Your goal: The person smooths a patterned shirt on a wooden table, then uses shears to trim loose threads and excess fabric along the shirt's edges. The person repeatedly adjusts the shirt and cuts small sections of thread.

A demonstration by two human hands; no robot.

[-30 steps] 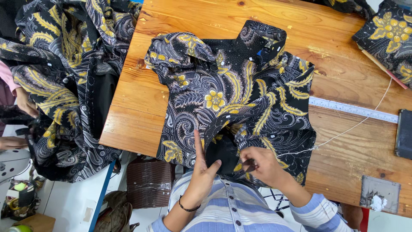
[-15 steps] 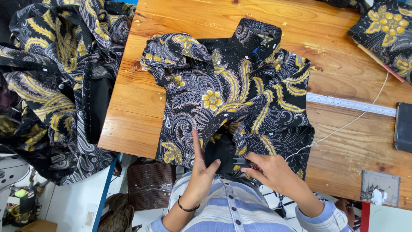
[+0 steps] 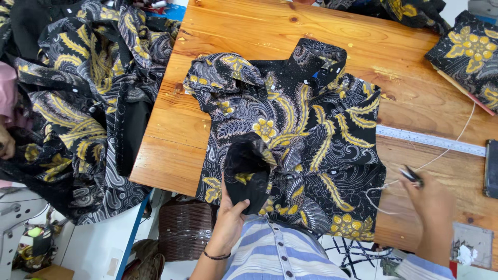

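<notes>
The scene is lit brightly and evenly from above, and only soft, short shadows are cast under the shirt (image 3: 290,140) on the tabletop (image 3: 249,46). A mild sheen is seen on the wood at the upper middle. Detail is lost in the black cloth. The right hand (image 3: 428,199) at the lower right is slightly blurred. Slight bending is noticed towards the frame edges.

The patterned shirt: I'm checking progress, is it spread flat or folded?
Spread, collar away; the left hand lifts its black hem fold off the patterned shirt.
</notes>
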